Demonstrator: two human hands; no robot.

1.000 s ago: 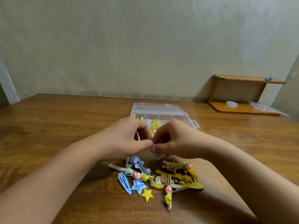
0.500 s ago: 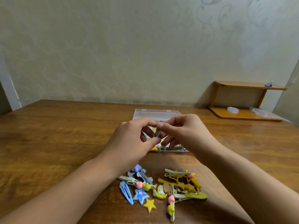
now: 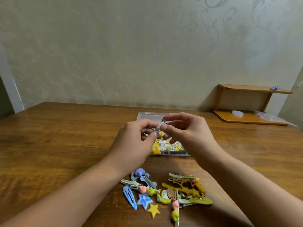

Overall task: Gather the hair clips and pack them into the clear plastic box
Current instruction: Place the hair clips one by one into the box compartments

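Hair clips (image 3: 165, 192) lie in a loose pile on the desk (image 3: 65, 145) near the person. Head view: the left hand (image 3: 137, 141) and right hand (image 3: 186, 131) pinch one clip (image 3: 159, 127) over the open clear plastic box (image 3: 170, 149), which is partly filled. Packing appears roughly half complete.

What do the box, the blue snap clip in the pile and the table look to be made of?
Box: clear hard plastic, glossy; the clips inside show through its walls.
Blue snap clip: probably painted metal, a thin flat strip with an even matte colour; it could be plastic.
Table: wood or wood veneer, with brown grain and a soft sheen.
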